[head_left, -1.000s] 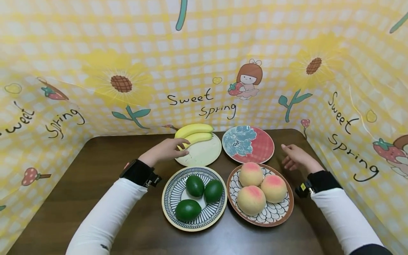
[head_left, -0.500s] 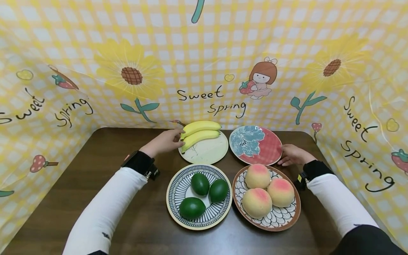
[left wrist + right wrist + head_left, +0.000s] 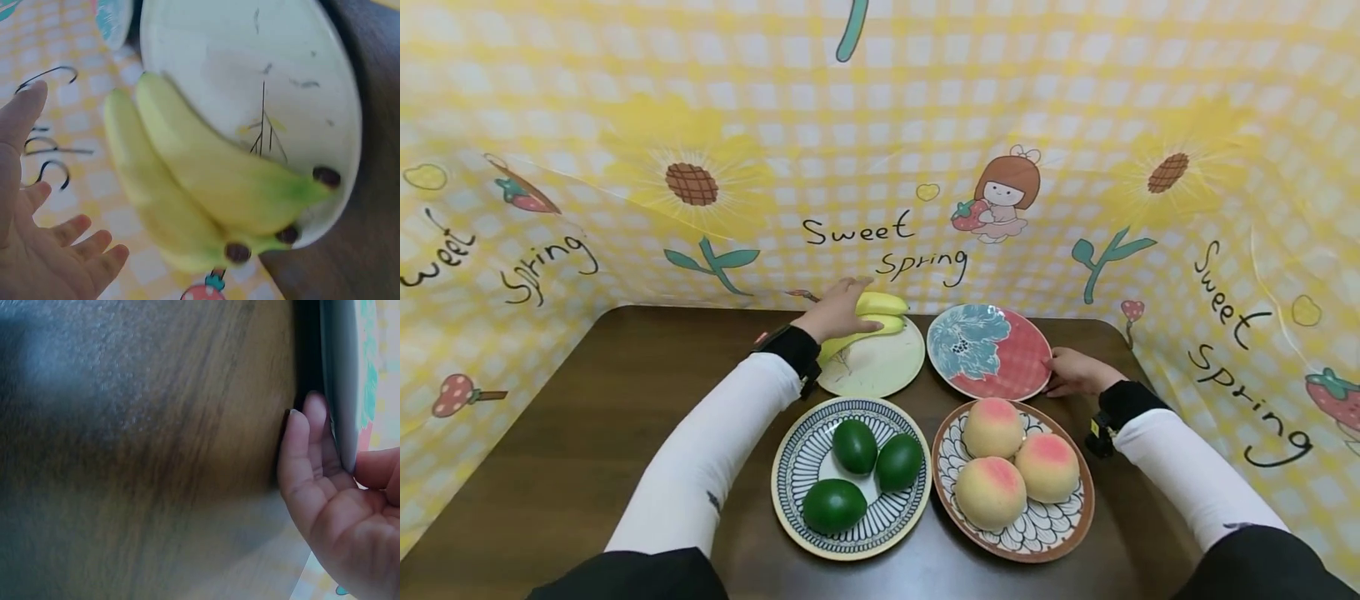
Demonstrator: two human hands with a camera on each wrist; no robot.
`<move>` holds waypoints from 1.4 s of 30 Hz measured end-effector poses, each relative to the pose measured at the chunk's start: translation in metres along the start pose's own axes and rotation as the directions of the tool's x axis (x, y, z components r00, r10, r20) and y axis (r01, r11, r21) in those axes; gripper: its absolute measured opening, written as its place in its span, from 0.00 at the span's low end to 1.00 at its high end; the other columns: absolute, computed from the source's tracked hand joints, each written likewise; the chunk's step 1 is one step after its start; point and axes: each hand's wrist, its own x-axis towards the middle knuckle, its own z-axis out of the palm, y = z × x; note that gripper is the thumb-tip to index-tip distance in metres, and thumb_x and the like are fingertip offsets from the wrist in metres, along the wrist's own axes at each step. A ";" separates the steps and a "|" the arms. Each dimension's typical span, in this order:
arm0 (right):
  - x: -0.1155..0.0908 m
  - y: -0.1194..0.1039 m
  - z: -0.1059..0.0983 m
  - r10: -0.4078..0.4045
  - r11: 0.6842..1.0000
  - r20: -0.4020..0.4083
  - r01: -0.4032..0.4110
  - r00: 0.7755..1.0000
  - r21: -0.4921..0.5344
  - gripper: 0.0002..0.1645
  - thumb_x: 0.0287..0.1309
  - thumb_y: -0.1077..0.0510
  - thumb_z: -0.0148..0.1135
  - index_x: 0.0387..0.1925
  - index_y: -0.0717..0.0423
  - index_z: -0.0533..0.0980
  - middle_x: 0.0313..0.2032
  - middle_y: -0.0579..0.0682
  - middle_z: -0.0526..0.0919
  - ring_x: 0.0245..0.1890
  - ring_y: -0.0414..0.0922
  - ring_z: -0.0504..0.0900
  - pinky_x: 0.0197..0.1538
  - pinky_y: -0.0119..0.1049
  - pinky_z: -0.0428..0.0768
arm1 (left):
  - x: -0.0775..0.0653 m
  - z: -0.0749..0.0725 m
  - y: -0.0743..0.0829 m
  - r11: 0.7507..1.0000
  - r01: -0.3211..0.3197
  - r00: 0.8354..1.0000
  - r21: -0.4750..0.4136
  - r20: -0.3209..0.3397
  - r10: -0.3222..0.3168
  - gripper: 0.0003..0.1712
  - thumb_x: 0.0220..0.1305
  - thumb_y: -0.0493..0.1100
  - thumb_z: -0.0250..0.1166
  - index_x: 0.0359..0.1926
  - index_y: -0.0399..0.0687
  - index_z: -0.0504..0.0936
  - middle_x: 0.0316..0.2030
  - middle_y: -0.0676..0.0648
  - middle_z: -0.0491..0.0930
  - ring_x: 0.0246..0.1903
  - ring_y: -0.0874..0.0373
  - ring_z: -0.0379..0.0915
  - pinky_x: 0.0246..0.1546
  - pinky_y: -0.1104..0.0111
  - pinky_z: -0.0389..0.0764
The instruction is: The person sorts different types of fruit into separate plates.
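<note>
My left hand (image 3: 837, 312) reaches over the bananas (image 3: 886, 323), which lie at the left side of a pale green plate (image 3: 883, 371). In the left wrist view its fingers (image 3: 103, 259) are spread and stand beside the bananas (image 3: 187, 169), with nothing between them. Over at the right, my right hand (image 3: 1078, 372) pinches the rim of a red plate with a blue flower (image 3: 1026, 354). The right wrist view shows the thumb above the rim and the other fingers (image 3: 297, 447) underneath. That plate's edge (image 3: 344, 375) stands up from the dark table.
Nearer to me, a blue-and-white patterned plate (image 3: 790, 508) bears green oval fruits (image 3: 835, 506). Beside it a brown-rimmed plate (image 3: 1071, 542) bears peaches (image 3: 991, 492). A yellow checked cloth (image 3: 820, 108) rises behind and at both sides of the brown table (image 3: 550, 450).
My left hand has gone from the bananas' left ends to farther back and right over them. The right hand has come in from the right and now grips the red plate's rim.
</note>
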 end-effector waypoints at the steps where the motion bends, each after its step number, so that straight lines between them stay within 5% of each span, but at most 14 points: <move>1: 0.001 0.000 0.001 0.000 1.000 -0.003 0.000 1.000 0.004 0.26 0.80 0.61 0.28 0.69 0.76 0.48 0.31 0.46 0.78 0.32 0.38 0.80 0.42 0.33 0.84 | 0.003 0.004 0.001 1.000 -0.004 1.000 0.018 0.004 0.004 0.52 0.69 0.56 0.66 0.82 0.46 0.48 0.79 0.29 0.49 0.78 0.32 0.48 0.74 0.40 0.61; 6: 0.003 0.001 0.002 0.004 1.000 -0.010 -0.004 1.000 0.008 0.24 0.80 0.62 0.28 0.68 0.75 0.49 0.31 0.47 0.76 0.32 0.40 0.78 0.41 0.33 0.82 | 0.012 0.021 0.003 0.990 -0.016 1.000 0.143 0.029 0.013 0.47 0.69 0.53 0.67 0.79 0.41 0.56 0.76 0.29 0.56 0.77 0.32 0.51 0.75 0.45 0.63; 12: 0.003 0.000 -0.002 -0.001 1.000 -0.018 0.001 1.000 0.001 0.24 0.81 0.61 0.28 0.68 0.74 0.49 0.32 0.47 0.75 0.32 0.40 0.77 0.41 0.33 0.82 | 0.024 0.032 0.003 0.955 -0.012 0.998 0.297 -0.055 0.030 0.40 0.69 0.50 0.68 0.75 0.39 0.65 0.73 0.31 0.64 0.74 0.35 0.59 0.73 0.44 0.65; 20: 0.006 -0.001 -0.005 -0.011 1.000 -0.028 0.011 1.000 -0.009 0.24 0.81 0.60 0.29 0.68 0.74 0.50 0.33 0.48 0.75 0.31 0.40 0.78 0.39 0.32 0.83 | 0.042 0.028 -0.002 0.962 0.091 0.995 0.258 -0.072 -0.075 0.32 0.78 0.44 0.52 0.77 0.40 0.61 0.75 0.32 0.61 0.77 0.37 0.55 0.75 0.45 0.63; 33: 0.009 0.004 -0.004 -0.005 1.000 -0.051 0.006 0.999 0.012 0.22 0.81 0.60 0.30 0.66 0.72 0.51 0.30 0.47 0.75 0.29 0.40 0.77 0.37 0.31 0.82 | 0.058 0.034 -0.024 0.956 0.034 0.991 0.293 -0.132 0.005 0.31 0.67 0.38 0.61 0.71 0.36 0.70 0.67 0.31 0.73 0.69 0.34 0.68 0.68 0.45 0.73; 42: 0.008 0.005 -0.003 -0.008 1.000 -0.061 0.008 0.998 -0.005 0.23 0.82 0.60 0.29 0.67 0.73 0.51 0.30 0.47 0.75 0.29 0.40 0.76 0.37 0.32 0.82 | 0.054 0.033 -0.019 0.951 -0.008 0.992 0.309 -0.120 0.047 0.35 0.70 0.43 0.64 0.74 0.39 0.66 0.69 0.31 0.71 0.67 0.35 0.70 0.64 0.45 0.76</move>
